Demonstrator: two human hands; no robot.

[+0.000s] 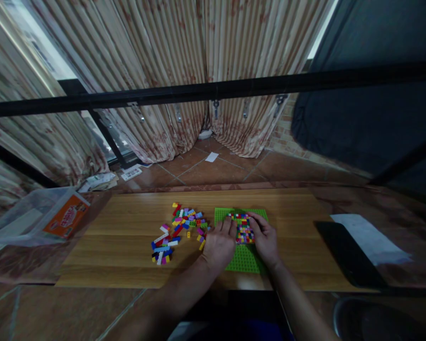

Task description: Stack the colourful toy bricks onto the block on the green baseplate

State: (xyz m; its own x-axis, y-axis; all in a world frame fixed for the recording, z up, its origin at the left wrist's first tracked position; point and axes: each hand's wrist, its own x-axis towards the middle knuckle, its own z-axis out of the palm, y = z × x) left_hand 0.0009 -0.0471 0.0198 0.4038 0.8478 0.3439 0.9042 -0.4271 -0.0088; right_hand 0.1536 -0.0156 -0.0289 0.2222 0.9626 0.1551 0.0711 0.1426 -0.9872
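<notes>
A block of small multicoloured toy bricks (244,228) stands on a green studded baseplate (243,259). My left hand (220,240) lies over the left side of the plate. Its fingers are bent and held together against the block's upper left, and what is under the fingertips is hidden. At the block's right edge, my right hand (265,237) is closed, with the thumb and fingers gripping that side. Loose building bricks (179,222) in many colours lie in a heap to the left of the plate.
The plate rests on a low wooden table (128,227). At left is a clear plastic box (31,218) with an orange label. A dark flat panel (348,251) and a white sheet (372,239) lie at right. A black bar (199,92) crosses before the curtains (156,47).
</notes>
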